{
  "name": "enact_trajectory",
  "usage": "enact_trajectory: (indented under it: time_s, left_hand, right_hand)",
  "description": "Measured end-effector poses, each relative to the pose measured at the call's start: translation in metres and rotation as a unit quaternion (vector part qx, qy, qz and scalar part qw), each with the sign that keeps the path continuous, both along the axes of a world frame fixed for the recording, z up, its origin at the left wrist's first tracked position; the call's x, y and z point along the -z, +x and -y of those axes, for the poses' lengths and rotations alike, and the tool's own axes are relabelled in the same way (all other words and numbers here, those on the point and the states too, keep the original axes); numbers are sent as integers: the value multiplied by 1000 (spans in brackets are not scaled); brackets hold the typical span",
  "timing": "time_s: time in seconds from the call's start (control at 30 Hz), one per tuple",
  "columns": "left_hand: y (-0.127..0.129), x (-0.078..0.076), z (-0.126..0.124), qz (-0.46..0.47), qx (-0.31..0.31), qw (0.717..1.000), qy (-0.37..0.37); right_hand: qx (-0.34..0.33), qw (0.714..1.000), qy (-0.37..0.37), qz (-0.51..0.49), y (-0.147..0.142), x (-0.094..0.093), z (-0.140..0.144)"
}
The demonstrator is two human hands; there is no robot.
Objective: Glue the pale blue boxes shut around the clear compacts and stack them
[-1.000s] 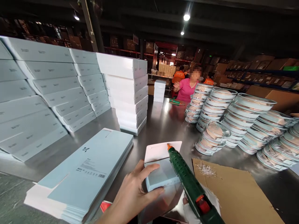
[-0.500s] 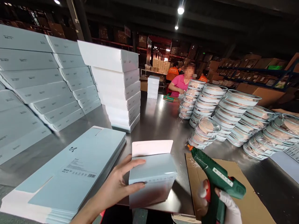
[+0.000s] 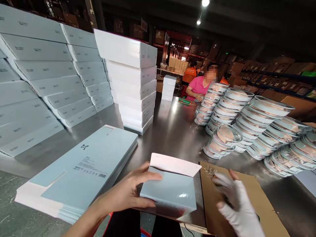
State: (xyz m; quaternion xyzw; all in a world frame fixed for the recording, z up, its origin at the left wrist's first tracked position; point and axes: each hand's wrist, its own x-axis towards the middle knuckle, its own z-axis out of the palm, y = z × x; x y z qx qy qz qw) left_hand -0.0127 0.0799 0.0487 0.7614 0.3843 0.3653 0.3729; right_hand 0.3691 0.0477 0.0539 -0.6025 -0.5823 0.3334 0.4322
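My left hand [image 3: 133, 187] grips a small pale-blue box [image 3: 170, 189] at the table edge, thumb on its front and fingers across the top. The box's white-inside flap stands up at the back. My right hand [image 3: 235, 204], in a white glove with bare fingertips, is over the cardboard sheet [image 3: 261, 207], right of the box. Its fingers are apart and somewhat blurred, with nothing visibly held. Only slivers of the green glue gun [image 3: 258, 217] show beneath this hand. Left of the box lies a stack of flat pale-blue cartons [image 3: 81, 171].
A tall stack of white boxes [image 3: 133, 82] stands behind, with a wall of boxes [image 3: 44, 75] at left. Stacked glass containers with lids [image 3: 222, 141] line the right side of the metal table [image 3: 170, 131]. Across it sits a co-worker in a pink shirt [image 3: 197, 87].
My right hand has let go of the glue gun, which is now low on the cardboard and mostly hidden. The box has turned slightly and its top looks flatter. The view has shifted.
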Motion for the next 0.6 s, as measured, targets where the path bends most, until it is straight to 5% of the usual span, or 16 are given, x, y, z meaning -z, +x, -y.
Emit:
enact_trajectory:
  time_s: [0.1,0.3,0.5,0.6]
  left_hand:
    - [5,13,3,31,-7,999,22]
    - [19,47,9,207,-41,963,168]
    - [5,19,12,-3,38,981,189]
    - [5,8,12,-6,49,986,159]
  right_hand:
    - [-226,972,42,-46,-50,4,-11]
    - [-241,950,196,42,-71,20,-6]
    - [-308,875,333,169,-93,2,-16]
    - [-335,840,374,207,-98,-6,-20]
